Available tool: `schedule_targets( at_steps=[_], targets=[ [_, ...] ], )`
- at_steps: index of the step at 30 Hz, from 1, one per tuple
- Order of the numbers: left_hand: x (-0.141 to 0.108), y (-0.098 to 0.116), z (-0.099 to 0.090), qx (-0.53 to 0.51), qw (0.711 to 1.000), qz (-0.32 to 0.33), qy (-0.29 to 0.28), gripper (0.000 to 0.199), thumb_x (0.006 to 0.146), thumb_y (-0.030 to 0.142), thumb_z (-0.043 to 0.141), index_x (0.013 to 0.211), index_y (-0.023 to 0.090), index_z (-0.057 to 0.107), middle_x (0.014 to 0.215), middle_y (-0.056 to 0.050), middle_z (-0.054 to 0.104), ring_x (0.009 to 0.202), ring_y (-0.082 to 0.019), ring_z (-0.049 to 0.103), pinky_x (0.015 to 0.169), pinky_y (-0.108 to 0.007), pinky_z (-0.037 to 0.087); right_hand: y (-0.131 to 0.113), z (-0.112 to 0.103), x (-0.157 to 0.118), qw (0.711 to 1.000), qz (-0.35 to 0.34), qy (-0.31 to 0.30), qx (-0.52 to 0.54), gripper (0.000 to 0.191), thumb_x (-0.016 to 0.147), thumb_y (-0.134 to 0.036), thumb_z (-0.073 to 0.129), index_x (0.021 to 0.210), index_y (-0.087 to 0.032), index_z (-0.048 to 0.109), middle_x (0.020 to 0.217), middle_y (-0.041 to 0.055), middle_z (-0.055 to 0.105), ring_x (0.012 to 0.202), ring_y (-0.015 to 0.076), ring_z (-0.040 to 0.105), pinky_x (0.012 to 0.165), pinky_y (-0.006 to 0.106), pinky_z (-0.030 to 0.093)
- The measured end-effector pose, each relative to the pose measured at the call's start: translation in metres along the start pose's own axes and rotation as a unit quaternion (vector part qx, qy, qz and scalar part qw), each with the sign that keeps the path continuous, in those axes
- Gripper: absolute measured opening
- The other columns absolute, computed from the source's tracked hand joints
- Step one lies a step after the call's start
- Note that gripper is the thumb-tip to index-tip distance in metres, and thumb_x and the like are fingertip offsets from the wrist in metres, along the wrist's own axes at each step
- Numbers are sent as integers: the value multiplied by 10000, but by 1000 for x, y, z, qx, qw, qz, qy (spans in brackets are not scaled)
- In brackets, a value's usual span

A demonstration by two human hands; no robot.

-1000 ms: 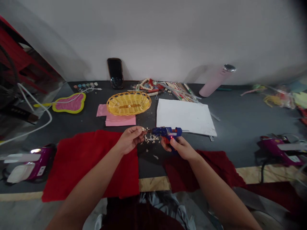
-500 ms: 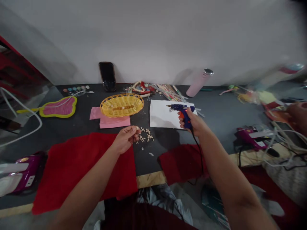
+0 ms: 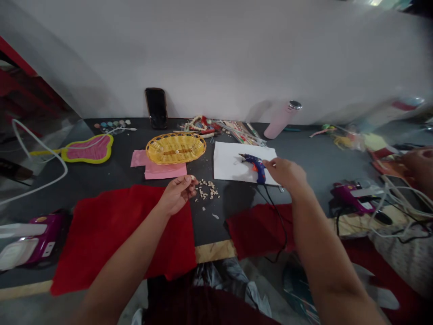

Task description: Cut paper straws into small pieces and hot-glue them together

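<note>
A blue hot glue gun with an orange trigger rests on a white sheet, its nozzle toward the left. My right hand is closed at the rear end of the gun, fingertips pinched there; the hand hides the exact contact. Over the edge of the red cloth, my left hand pinches a small pale piece between thumb and forefinger. Just right of that hand, several small beige pieces lie scattered on the dark tabletop.
Behind my left hand, a yellow woven basket sits on pink sheets. A phone and a pink bottle stand by the wall. Red cloths cover the front edge. The gun's cord hangs over it. Another person's hand is far right.
The glue gun has been lowered onto the white sheet, and my right hand has shifted from its handle to its rear end. My left hand still pinches the pale piece.
</note>
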State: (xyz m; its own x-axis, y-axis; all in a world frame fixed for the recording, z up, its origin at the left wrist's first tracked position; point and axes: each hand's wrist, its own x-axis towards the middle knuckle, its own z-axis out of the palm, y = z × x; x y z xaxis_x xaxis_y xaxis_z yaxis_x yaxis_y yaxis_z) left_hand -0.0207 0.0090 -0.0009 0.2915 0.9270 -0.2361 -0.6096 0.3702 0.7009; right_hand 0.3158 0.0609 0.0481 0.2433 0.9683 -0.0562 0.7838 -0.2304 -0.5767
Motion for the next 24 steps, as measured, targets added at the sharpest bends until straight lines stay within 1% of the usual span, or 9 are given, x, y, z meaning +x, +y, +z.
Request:
schedule_targets(
  at_steps=[3, 5, 7, 9, 12, 15, 18, 22, 24],
  targets=[
    [1, -1, -1, 2, 1000, -1, -6, 170, 740, 253, 694, 816, 110, 644, 771, -44, 604, 596, -62, 482, 574, -210, 440, -40, 17, -29, 990, -138, -30, 13, 244, 833, -436, 557, 877, -211, 641, 720, 60, 647, 699, 177, 598, 579, 256, 417],
    [2, -2, -3, 5, 1000, -4, -6, 165, 750, 252, 686, 821, 111, 641, 783, -46, 608, 600, -62, 486, 583, -213, 442, -66, 40, -47, 971, -227, -57, 35, 191, 853, -372, 539, 910, -218, 637, 744, 51, 645, 692, 168, 587, 608, 263, 424],
    [2, -3, -3, 7, 1000, -8, 1, 163, 748, 252, 688, 822, 114, 641, 783, -44, 611, 599, -62, 487, 583, -212, 441, -83, 65, -60, 947, -308, -74, 52, 150, 867, -290, 514, 928, -219, 632, 819, 51, 648, 725, 163, 584, 651, 273, 436],
    [2, -2, -2, 6, 1000, -10, 10, 171, 740, 260, 694, 821, 118, 644, 779, -42, 613, 597, -64, 489, 577, -211, 441, -91, 90, -68, 926, -364, -89, 53, 156, 875, -217, 482, 931, -210, 627, 880, 53, 637, 792, 161, 580, 708, 277, 444],
    [1, 0, 1, 6, 1000, -11, 18, 170, 730, 260, 702, 808, 119, 648, 761, -39, 610, 592, -66, 485, 570, -211, 441, -87, 117, -72, 896, -428, -120, 0, 176, 891, -183, 458, 921, -192, 631, 890, 63, 609, 855, 166, 550, 779, 284, 432],
    [2, 4, 2, -1, 1000, -5, 17, 149, 729, 245, 702, 788, 118, 651, 744, -36, 606, 589, -65, 483, 569, -208, 437, -78, 131, -72, 877, -461, -119, -67, 226, 901, -152, 429, 996, -186, 631, 919, 83, 589, 873, 177, 508, 815, 304, 409],
    [3, 6, -1, -15, 1000, 12, 19, 119, 739, 232, 691, 782, 128, 654, 762, -37, 610, 595, -63, 481, 575, -207, 435, -71, 133, -71, 872, -465, -110, -101, 288, 891, -110, 402, 1060, -187, 623, 949, 93, 573, 872, 189, 474, 831, 327, 388],
    [5, 5, -5, -16, 999, 20, 19, 108, 752, 225, 678, 795, 130, 652, 786, -35, 603, 609, -65, 478, 580, -209, 435, -70, 126, -70, 883, -445, -112, -100, 244, 838, -78, 444, 911, -175, 656, 952, 93, 571, 894, 203, 460, 833, 348, 372],
    [5, 4, -5, -13, 1000, 15, 19, 115, 751, 227, 680, 801, 127, 652, 787, -39, 606, 610, -67, 479, 574, -208, 432, -72, 123, -68, 893, -431, -103, -86, 240, 834, -77, 447, 909, -171, 655, 950, 94, 581, 900, 207, 464, 826, 353, 372]
  ],
)
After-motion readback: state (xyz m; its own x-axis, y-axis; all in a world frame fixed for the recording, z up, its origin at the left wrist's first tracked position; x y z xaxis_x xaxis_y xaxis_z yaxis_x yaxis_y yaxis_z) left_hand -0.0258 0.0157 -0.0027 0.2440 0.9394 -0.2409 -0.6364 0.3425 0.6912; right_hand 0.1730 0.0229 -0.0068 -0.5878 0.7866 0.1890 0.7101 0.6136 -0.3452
